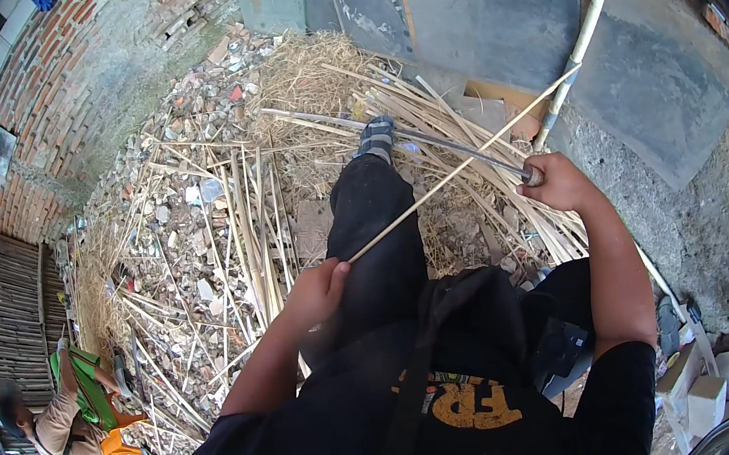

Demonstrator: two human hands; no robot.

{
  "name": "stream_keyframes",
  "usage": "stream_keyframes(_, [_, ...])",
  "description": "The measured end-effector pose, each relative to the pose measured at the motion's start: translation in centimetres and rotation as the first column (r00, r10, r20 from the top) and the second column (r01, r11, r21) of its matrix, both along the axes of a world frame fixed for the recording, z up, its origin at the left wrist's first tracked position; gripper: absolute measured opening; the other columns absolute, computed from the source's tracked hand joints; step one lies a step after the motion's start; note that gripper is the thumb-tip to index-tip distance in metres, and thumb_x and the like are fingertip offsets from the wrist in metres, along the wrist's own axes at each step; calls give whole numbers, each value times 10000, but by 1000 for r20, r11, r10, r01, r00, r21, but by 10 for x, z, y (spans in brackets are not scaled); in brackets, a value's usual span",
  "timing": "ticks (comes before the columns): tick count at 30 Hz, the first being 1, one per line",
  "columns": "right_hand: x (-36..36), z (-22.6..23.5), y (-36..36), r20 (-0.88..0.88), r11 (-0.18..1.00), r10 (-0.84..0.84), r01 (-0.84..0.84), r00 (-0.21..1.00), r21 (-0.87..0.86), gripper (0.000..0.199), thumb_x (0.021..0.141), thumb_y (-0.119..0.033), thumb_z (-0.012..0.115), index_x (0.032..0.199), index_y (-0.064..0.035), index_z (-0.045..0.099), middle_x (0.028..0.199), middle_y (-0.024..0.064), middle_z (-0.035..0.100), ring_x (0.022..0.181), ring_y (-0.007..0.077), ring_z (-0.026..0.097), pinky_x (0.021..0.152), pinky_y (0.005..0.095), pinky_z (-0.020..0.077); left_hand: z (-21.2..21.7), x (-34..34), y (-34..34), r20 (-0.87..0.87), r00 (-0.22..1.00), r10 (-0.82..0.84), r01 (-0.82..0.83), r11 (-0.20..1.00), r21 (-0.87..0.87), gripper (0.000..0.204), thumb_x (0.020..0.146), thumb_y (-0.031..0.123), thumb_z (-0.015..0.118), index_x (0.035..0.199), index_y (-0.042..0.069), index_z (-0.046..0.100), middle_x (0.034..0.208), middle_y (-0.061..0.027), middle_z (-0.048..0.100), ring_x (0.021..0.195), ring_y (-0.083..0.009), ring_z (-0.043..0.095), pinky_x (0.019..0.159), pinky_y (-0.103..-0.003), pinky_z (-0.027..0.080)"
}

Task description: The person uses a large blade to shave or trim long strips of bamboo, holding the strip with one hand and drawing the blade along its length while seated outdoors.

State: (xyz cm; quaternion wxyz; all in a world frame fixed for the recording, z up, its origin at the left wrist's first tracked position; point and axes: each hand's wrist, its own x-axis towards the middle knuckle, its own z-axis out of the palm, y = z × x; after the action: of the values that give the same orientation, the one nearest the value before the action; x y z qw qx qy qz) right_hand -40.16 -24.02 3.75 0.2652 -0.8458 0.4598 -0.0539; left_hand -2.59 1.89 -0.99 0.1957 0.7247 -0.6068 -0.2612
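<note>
A strip [441, 184], angled over the leg [371, 208] toward the ground's [177, 223] right edge, is pinched by the left hand [314, 295]; should the knife [498, 162] gripped in the right hand [562, 183] slip, the leg could be cut.

Dull grey metal is seen in the blade [440, 139], and smooth, pale wood or bamboo in the stick [400, 219]. Matt black cloth is shown by the trousers [372, 213]. Rough brick is exposed in the wall [97, 87]; a smooth, faintly glossy surface is presented by the pipe [597, 12].
</note>
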Motion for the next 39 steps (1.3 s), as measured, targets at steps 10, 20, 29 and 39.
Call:
stream_keyframes(10, [-2, -11, -8, 28, 1000, 14, -14, 1000, 0, 313, 796, -287, 788, 940, -30, 680, 763, 195, 630, 762, 341, 640, 732, 434, 489, -3, 2, -2, 3, 1000, -16, 16, 1000, -14, 454, 1059, 369, 422, 852, -7, 568, 713, -268, 587, 744, -492, 598, 675, -532, 456])
stream_keyframes(20, [-5, -15, -4, 70, 999, -20, 22, 997, -38, 292, 796, -252, 789, 869, -10, 641, 754, 189, 627, 726, 329, 620, 705, 429, 490, -6, -2, -5, 31, 999, -5, 9, 995, -104, 440, 1059, 374, 422, 867, 2, 557, 732, -271, 596, 759, -509, 591, 673, -547, 440])
stream_keyframes(29, [-10, -23, -9, 73, 994, 70, -63, 995, -88, 291, 797, -276, 783, 912, -41, 655, 807, 195, 667, 795, 383, 657, 721, 470, 498, -7, -6, -2, 41, 999, 2, 0, 998, -56, 437, 1065, 365, 421, 827, 11, 516, 702, -279, 562, 730, -522, 567, 627, -556, 416])
stream_keyframes(39, [1, -21, -5, -29, 953, 104, -108, 994, -283, 270, 794, -281, 764, 899, -56, 657, 777, 183, 665, 797, 391, 665, 725, 492, 521, -9, -7, 6, 134, 990, 32, -22, 997, -74, 425, 1062, 352, 439, 806, 18, 503, 671, -266, 550, 697, -505, 573, 603, -548, 414])
